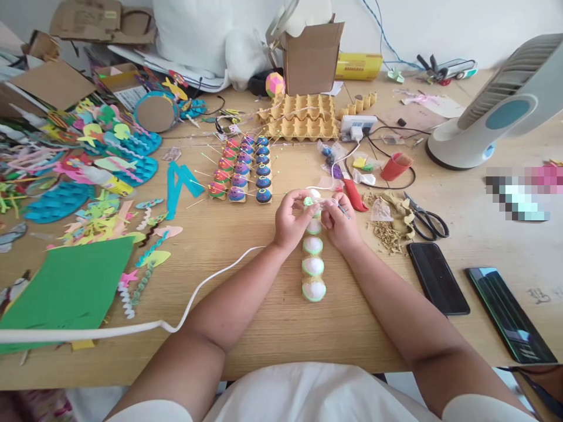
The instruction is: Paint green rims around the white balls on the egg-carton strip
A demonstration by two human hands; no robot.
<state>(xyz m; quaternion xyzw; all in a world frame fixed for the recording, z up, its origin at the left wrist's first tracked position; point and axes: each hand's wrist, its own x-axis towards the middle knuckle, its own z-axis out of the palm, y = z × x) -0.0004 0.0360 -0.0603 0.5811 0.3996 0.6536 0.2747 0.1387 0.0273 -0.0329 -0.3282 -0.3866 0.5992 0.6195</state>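
Observation:
A single row of egg-carton cups lies lengthwise before me, its domes coated in white clay-like material with light green rims. Over its far end, my left hand is closed in a pinch, with a small light green lump at its fingertips. Close beside it, my right hand is closed around a thin blue stick-like tool, its tip toward the left fingers. The fingers partly hide the farthest domes. What the lump is made of I cannot tell for certain.
Painted egg-carton rows with pins stand ahead. Right are scissors, yellowish scraps, two phones, a red cup and a fan. Left lie green sheets and craft pieces. A white cable passes my left arm.

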